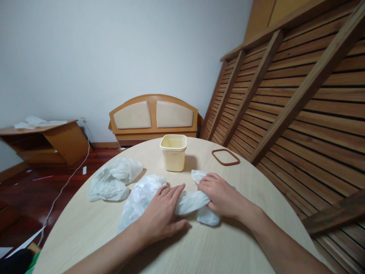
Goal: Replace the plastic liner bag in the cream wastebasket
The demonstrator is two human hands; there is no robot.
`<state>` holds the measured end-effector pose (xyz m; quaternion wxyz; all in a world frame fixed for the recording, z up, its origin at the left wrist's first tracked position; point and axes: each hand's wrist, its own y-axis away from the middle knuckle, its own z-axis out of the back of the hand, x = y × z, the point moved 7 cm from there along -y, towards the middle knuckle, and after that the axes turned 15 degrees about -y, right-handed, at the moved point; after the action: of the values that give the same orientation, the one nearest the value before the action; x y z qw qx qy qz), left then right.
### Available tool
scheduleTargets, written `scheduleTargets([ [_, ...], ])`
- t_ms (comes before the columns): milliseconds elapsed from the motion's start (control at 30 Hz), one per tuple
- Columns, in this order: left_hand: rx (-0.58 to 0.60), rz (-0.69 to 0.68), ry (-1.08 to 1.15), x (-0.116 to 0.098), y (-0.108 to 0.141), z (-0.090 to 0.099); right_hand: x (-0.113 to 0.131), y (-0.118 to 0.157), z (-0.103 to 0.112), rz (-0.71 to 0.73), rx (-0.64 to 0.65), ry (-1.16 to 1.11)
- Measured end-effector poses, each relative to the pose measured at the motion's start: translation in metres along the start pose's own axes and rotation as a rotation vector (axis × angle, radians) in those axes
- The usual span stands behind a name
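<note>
My left hand (164, 213) lies across a crumpled white plastic bag (142, 194), its fingers stretched out and the thumb apart. Beside it, my right hand (218, 194) is closed around a bunched length of white plastic bag (191, 201), with loose ends sticking out above and below the fingers. Whether the plastic under both hands is one bag or two, I cannot tell. Another crumpled white plastic bag (114, 179) rests on the table to the left. Beyond my hands stands an upright, open pale yellow plastic container (174, 159).
A brown rounded-square ring (221, 162) lies at the back right of the round wooden table (251, 236). Slatted wooden panels (285, 106) lean close along the right. Behind stands a headboard (154, 129); a low cabinet (65, 140) and a white cable (68, 179) are at left.
</note>
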<state>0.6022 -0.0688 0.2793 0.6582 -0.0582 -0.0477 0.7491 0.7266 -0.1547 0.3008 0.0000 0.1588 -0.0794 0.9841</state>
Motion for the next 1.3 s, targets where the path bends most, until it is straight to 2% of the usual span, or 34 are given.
scheduleTargets([
  [133, -0.047, -0.005, 0.145, -0.009, 0.0, -0.004, 0.026, -0.002, 0.0, 0.106, -0.004, -0.009],
  [267, 0.03, 0.023, 0.186, -0.003, -0.002, -0.019, 0.039, -0.002, -0.002, 0.178, 0.016, 0.003],
  [600, 0.085, 0.132, 0.145, 0.01, 0.0, -0.005, 0.0, 0.003, 0.006, 0.058, -0.057, 0.065],
  [833, 0.164, 0.182, 0.035, 0.012, -0.001, -0.002, -0.013, 0.003, 0.008, -0.006, -0.028, 0.021],
  [967, 0.115, 0.197, 0.068, 0.008, 0.001, 0.005, -0.012, 0.002, 0.011, -0.05, -0.012, 0.012],
  [1133, -0.082, 0.166, 0.186, 0.001, 0.005, 0.014, 0.005, 0.0, 0.007, -0.015, 0.007, -0.006],
  [1200, -0.084, 0.155, 0.215, -0.002, 0.007, 0.012, 0.014, -0.001, 0.001, 0.018, 0.018, -0.007],
  [1300, -0.008, 0.147, 0.225, -0.004, 0.007, 0.005, 0.025, -0.003, -0.008, 0.073, 0.04, 0.02],
])
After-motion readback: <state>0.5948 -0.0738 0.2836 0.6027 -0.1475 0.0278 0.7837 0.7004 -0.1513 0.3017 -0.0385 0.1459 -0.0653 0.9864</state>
